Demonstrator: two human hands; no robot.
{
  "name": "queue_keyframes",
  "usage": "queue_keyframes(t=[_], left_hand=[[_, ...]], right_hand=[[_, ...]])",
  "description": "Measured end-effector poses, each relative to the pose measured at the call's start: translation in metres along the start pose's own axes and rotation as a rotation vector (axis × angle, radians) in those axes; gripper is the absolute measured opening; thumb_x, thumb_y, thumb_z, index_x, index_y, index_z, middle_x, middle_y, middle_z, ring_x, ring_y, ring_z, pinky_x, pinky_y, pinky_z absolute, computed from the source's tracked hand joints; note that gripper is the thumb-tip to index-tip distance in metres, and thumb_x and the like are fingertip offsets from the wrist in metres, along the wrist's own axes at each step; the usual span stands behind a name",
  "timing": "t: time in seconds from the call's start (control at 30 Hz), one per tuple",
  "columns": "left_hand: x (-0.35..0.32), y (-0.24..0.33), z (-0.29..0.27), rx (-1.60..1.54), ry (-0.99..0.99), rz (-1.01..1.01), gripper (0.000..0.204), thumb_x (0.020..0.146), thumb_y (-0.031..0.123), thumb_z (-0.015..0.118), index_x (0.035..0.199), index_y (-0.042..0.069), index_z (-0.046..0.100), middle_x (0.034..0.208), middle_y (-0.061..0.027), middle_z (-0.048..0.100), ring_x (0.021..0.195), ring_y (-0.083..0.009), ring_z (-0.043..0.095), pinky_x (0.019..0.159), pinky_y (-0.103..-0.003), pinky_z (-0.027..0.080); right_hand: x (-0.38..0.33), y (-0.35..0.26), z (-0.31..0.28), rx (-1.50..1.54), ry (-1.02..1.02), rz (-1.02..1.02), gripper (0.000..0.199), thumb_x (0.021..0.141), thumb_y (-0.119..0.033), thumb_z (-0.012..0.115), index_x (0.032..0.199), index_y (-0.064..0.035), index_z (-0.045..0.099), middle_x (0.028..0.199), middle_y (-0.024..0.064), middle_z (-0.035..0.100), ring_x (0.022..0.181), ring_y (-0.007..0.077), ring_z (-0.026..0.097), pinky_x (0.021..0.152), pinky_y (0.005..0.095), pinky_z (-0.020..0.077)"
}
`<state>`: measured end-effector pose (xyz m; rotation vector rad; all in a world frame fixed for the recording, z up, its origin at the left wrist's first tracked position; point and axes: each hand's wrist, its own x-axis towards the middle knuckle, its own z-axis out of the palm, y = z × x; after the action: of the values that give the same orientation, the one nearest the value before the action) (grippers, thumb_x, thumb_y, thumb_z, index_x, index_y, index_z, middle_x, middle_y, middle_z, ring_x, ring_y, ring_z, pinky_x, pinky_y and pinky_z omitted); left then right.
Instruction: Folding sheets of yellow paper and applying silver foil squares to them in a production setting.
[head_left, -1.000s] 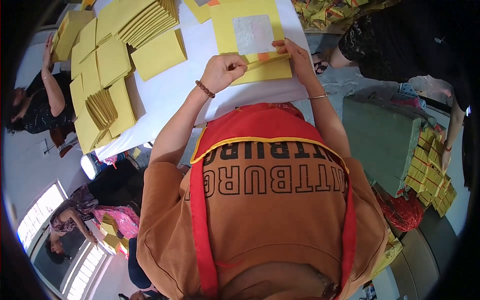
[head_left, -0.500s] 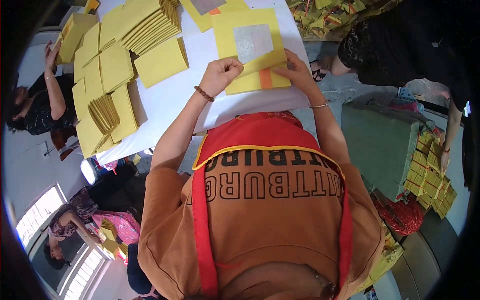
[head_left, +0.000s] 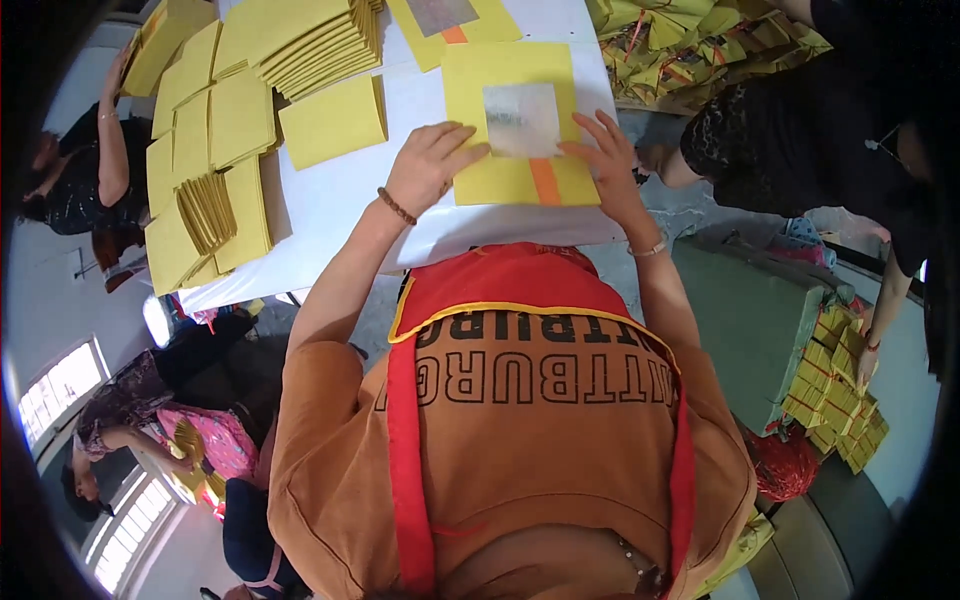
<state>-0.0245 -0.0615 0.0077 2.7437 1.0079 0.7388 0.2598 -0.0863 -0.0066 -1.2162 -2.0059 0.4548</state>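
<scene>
My left hand (head_left: 435, 165): fingers loosely extended, thumb held apart from them, tips lying over the left margin of a flat yellow sheet (head_left: 465, 100); not clasping anything. Left to right:

Far left of that hand, on the white-covered tabletop (head_left: 320, 210): folded yellow papers (head_left: 241, 115) in overlapping rows, with a fanned group (head_left: 205, 215) on top nearer me.

Left and forward of it: a larger overlapping pile (head_left: 320, 55). Between pile and hand, a folded yellow paper (head_left: 335, 122) lies apart.

Straight ahead of it: a second sheet (head_left: 500, 22), cut off by the view's edge.

Just right of it, between both hands: the yellow sheet, unfolded. Silvery square (head_left: 522, 120) near its middle; orange strip (head_left: 545, 182) runs from square toward me.

My right hand (head_left: 608, 165): fingers spread and slightly bent at the right edge, thumb over the sheet beside the square; nothing pinched. Pressure: cannot tell.

Forward and right of it: a heap of yellow paper pieces (head_left: 680, 45). Right and nearer me: a green box (head_left: 740, 310), then yellow bundles (head_left: 840, 375) with red bands.
</scene>
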Motion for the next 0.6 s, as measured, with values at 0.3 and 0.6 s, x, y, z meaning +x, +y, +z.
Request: queue_keyframes(t=[0.3,0.6], left_hand=[[-0.012,0.03,-0.012,-0.328,-0.039,-0.339,0.016,0.081,0.009,0.053,0.095,0.007,0.061,0.078,-0.0112,0.061,0.075,-0.0245,0.059,0.062,-0.033,0.046],[0.003,0.01,0.023,-0.959,0.092,-1.052,0.019,0.085,0.015,0.056,0.097,0.0,0.059,0.063,-0.0034,0.057,0.051,-0.0078,0.047,0.048,-0.025,0.038]], right_hand=[[-0.003,-0.02,-0.021,0.138,-0.364,0.001,0.017,0.08,-0.015,0.059,0.096,-0.0111,0.062,0.104,0.0029,0.062,0.1,0.0185,0.056,0.089,0.0316,0.0346],[0.026,-0.024,0.017,0.455,0.081,0.638,0.031,0.081,-0.022,0.062,0.105,-0.0021,0.058,0.065,0.0051,0.058,0.055,0.0101,0.05,0.051,0.0253,0.0389]])
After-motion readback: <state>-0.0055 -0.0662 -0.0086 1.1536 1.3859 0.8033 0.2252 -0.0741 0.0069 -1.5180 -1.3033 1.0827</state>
